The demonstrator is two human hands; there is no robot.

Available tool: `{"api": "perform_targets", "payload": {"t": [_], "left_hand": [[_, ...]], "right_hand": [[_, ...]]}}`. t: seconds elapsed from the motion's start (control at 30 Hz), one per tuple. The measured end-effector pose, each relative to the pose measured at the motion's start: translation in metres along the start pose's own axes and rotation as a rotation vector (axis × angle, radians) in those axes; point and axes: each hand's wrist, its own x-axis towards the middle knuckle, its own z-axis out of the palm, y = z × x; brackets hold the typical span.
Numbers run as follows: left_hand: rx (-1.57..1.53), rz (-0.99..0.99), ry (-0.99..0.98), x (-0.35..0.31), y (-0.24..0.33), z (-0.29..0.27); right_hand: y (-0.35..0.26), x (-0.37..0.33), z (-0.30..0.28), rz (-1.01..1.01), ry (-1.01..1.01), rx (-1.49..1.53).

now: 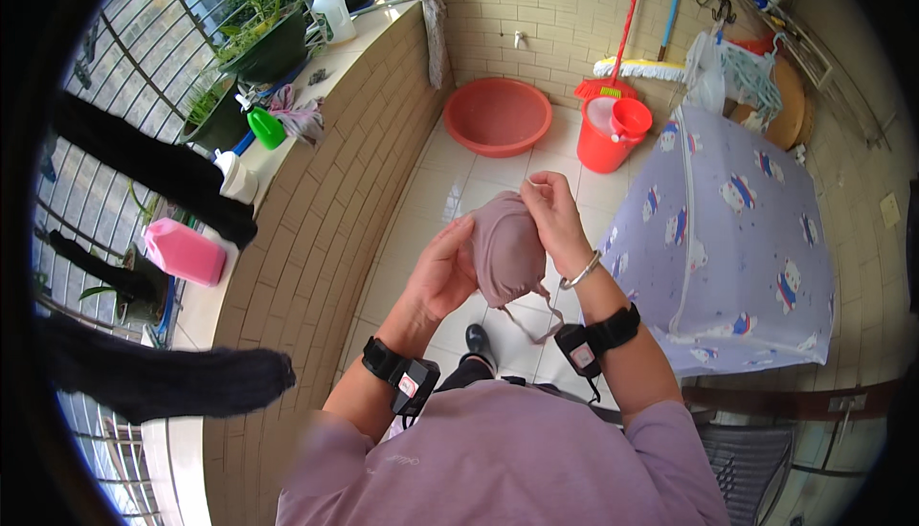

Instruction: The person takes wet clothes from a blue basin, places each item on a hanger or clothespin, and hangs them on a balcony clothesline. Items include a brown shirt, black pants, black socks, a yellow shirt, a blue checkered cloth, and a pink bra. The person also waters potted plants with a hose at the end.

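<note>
A dusty-pink bra [509, 250], its rounded cups folded together, is held up in front of my chest. Thin straps [536, 320] dangle from its lower edge. My left hand [446, 263] supports it from the left side, the fingers partly behind the fabric. At its upper right edge my right hand [555, 212] pinches the cloth between thumb and fingers. A bracelet circles my right wrist, and black straps with small devices sit on both forearms.
A red basin [498, 116] and a red bucket [601, 138] stand on the tiled floor ahead. To the right is a purple patterned cover [737, 239]. Dark garments [163, 373] hang at left, before a ledge holding plants and a pink jug [185, 250].
</note>
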Motion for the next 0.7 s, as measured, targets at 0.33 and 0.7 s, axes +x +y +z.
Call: {"api": "perform_targets", "payload": {"t": [0.33,0.7], "left_hand": [[-0.036,0.123,0.046,0.089,0.087,-0.032],[-0.035,0.441,0.315,0.122,0.164,-0.079]], "right_hand": [[-0.017,0.062,0.044,-0.412,-0.101,-0.522],[0.005,0.157,0.096,-0.456,-0.358,-0.481]]}}
